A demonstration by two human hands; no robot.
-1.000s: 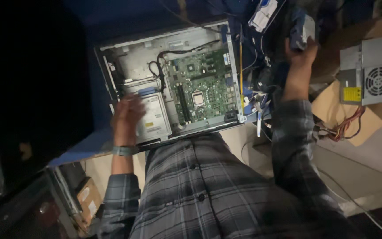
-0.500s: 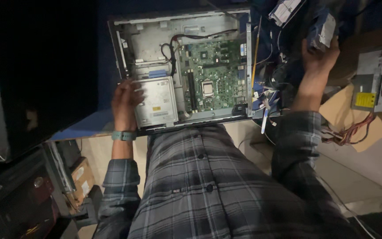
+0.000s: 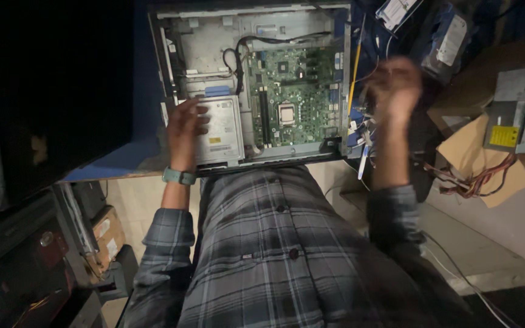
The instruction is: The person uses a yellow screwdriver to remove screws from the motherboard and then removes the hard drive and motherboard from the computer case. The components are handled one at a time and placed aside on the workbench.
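Note:
An open desktop computer case (image 3: 160, 67) lies on its side on a blue table (image 3: 113, 161) in front of me. Inside it are a green motherboard (image 3: 302, 91) and a silver drive (image 3: 225, 130) at the near left corner. My left hand (image 3: 183, 124), with a watch on its wrist, rests with spread fingers on the drive's left edge. My right hand (image 3: 393, 85) is blurred just outside the case's right wall, above loose wires, with nothing visible in it. A grey drive in a blue bracket (image 3: 451, 39) lies beyond it at the upper right.
A grey power supply (image 3: 524, 118) with a fan grille and a bundle of coloured cables sits on brown cardboard (image 3: 475, 152) at the right. Dark equipment (image 3: 19, 261) and small boxes stand on the floor at the lower left. A pale step (image 3: 469, 249) is at the lower right.
My right hand held the grey drive up at the right; now the drive lies at the upper right and the hand has come down beside the case. My left hand stays on the silver drive.

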